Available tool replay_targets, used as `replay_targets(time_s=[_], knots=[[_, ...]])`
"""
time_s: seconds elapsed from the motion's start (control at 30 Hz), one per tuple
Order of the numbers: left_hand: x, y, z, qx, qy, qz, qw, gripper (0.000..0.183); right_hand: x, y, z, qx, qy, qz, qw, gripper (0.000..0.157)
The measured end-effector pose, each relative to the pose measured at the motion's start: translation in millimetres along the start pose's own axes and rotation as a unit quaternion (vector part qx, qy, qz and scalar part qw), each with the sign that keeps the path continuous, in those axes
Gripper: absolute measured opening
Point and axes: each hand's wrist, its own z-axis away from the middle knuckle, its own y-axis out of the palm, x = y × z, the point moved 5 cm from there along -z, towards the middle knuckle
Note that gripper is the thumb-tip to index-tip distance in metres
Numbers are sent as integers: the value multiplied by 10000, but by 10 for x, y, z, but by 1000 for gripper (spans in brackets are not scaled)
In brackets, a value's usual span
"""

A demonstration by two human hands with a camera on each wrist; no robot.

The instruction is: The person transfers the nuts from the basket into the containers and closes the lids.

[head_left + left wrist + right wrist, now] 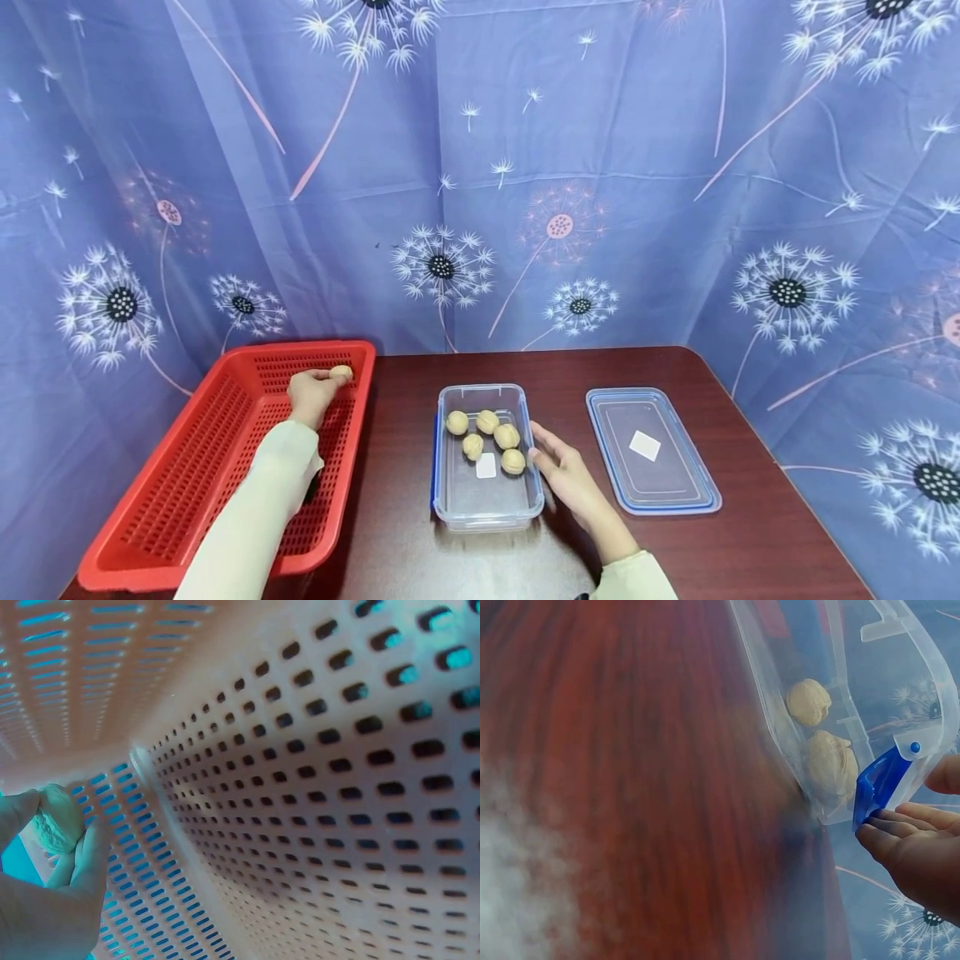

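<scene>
My left hand (311, 398) pinches a walnut (341, 372) between thumb and fingers at the far right corner of the red perforated basket (234, 433). In the left wrist view the same walnut (58, 819) shows close to the slotted basket wall (330, 780). Several walnuts (507, 436) lie in a clear plastic container (487, 504) at the table's middle. Beside that container's right side is my right hand (566, 475), its fingers extended. The right wrist view shows those fingertips touching a blue latch (881, 784) that hangs from the rim.
A clear lid (663, 487) with a blue edge and a white square label lies flat to the right of the container. The dark red-brown table (405, 467) ends at the back against a blue dandelion-print curtain (510, 167).
</scene>
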Motion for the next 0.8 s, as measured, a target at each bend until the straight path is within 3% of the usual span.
replay_targets(time_s=[0.3, 0.53, 0.8], knots=[[-94, -52, -21, -103, -27, 161, 9998, 39, -11, 2, -5, 5, -13, 59, 10000, 48], [-248, -53, -33, -350, 103, 491, 9981, 42, -8, 3, -14, 23, 2, 71, 10000, 48], [-451, -17, -46, -374, 19, 943, 9948, 41, 4, 3, -3, 44, 1, 113, 9999, 48]])
